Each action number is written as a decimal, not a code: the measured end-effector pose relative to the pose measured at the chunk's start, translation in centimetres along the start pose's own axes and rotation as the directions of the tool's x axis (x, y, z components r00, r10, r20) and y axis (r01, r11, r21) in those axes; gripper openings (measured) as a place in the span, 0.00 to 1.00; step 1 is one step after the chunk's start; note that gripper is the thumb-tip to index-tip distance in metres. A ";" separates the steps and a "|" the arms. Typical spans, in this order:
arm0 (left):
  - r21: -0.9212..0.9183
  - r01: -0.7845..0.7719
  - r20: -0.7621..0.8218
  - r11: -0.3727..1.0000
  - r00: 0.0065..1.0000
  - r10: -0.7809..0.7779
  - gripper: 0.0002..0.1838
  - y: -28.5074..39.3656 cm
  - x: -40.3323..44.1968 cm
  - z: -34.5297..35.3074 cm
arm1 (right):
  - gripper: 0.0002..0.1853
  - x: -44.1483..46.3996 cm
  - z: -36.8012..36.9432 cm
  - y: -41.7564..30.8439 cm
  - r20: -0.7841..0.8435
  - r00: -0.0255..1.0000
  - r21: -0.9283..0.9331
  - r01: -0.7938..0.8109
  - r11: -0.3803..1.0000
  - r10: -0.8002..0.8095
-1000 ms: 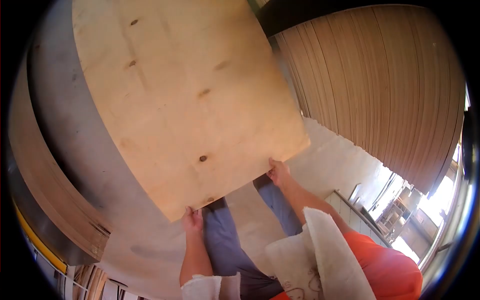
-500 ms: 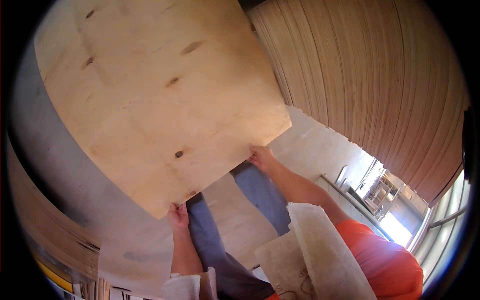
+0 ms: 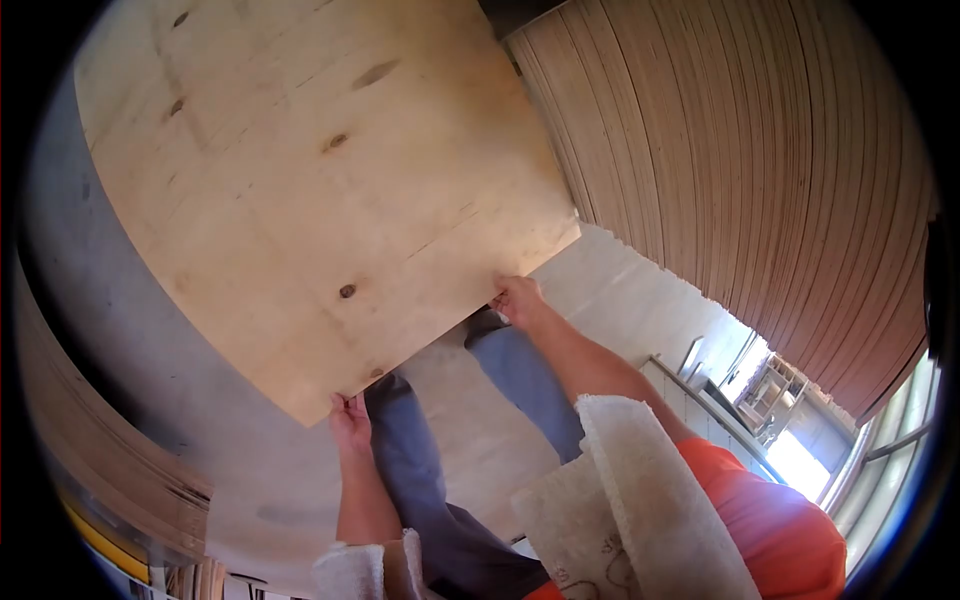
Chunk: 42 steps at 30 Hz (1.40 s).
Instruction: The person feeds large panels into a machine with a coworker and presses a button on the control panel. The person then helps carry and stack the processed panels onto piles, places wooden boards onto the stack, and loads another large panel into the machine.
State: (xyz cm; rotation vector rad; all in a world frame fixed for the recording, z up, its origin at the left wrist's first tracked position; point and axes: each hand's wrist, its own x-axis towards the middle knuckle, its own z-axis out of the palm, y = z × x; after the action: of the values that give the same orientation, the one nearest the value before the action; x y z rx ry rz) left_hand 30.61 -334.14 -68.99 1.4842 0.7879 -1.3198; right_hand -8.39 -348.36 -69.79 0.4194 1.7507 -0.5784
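A large pale plywood sheet (image 3: 330, 200) with several dark knots fills the upper left of the head view. Its near edge is pinched at the left corner by my left hand (image 3: 351, 422), thumb on top. Farther right along that same edge, my right hand (image 3: 518, 300) grips the sheet, its thumb on the upper face. The fingers of both hands are partly hidden beneath the wood. Below the edge, my legs in grey trousers (image 3: 405, 440) show.
On the right rises a tall stack of thin wooden sheets (image 3: 720, 170) with rough edges. Another stack (image 3: 100, 430) curves along the lower left, near a yellow bar (image 3: 105, 545). Pale floor (image 3: 460, 400) lies under my feet. A bright window or opening (image 3: 795, 460) is at the lower right.
The plywood sheet and both hands have shifted slightly up and to the left in view, away from me. Both hands keep their hold on its edge.
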 end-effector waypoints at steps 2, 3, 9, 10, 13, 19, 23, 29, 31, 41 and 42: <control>0.006 0.020 0.000 1.000 1.000 -0.020 0.18 0.2 0.2 -0.1 | 0.09 1.5 -0.3 1.0 0.016 1.000 -0.012 -0.007 1.000 0.007; 0.026 0.030 -0.013 0.999 0.999 -0.029 0.18 0.3 0.2 0.3 | 0.09 1.8 -0.1 0.9 0.026 1.000 -0.013 -0.015 1.000 0.016; 0.159 0.135 0.115 0.978 0.981 -0.154 0.19 -2.0 2.9 3.3 | 0.14 -0.4 2.0 -2.7 -0.067 0.984 -0.411 0.121 0.904 -0.162; 0.171 0.161 0.093 0.972 0.980 -0.178 0.20 -1.0 -0.1 -0.3 | 0.19 -3.9 0.1 1.6 -0.136 0.958 -0.583 0.128 0.802 -0.252; 0.032 -0.274 0.400 0.961 0.885 0.239 0.32 2.7 2.7 10.1 | 0.31 -3.5 4.0 -7.1 0.017 0.684 -0.754 0.488 0.441 -0.729; -0.520 -0.166 0.315 0.838 0.875 0.369 0.42 17.1 -12.5 28.7 | 0.33 -10.3 -0.4 -13.2 0.272 0.661 -0.727 0.617 0.301 -0.699; 0.136 -0.427 0.194 0.894 0.896 0.399 0.42 19.3 -6.6 26.7 | 0.29 -18.6 -4.6 -12.1 0.348 0.707 -0.754 0.602 0.264 -0.616; 0.649 -0.571 0.750 -0.503 0.368 0.550 0.51 23.2 -2.0 29.1 | 0.26 -24.9 -11.2 -6.1 0.527 0.742 -0.823 0.567 -0.031 -0.414; 0.470 -0.409 0.874 -0.782 0.339 0.349 0.55 25.4 0.3 31.3 | 0.25 -27.6 -10.1 -4.8 0.474 0.786 -0.849 0.527 0.029 -0.398; 0.271 -0.177 0.819 -0.946 0.559 0.130 0.60 26.6 6.2 40.5 | 0.21 -27.7 -8.3 -4.7 0.510 0.731 -0.850 0.510 -0.134 -0.454; 0.248 -0.149 0.791 -0.957 0.602 0.111 0.60 25.8 5.0 40.0 | 0.21 -27.9 -8.1 -4.7 0.481 0.760 -0.866 0.489 -0.102 -0.437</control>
State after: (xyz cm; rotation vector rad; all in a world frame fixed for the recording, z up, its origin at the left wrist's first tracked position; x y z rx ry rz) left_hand 41.32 -380.70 -65.79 2.4019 -2.6050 -0.5752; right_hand -10.44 -346.86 -40.45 -1.3127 1.7792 0.3008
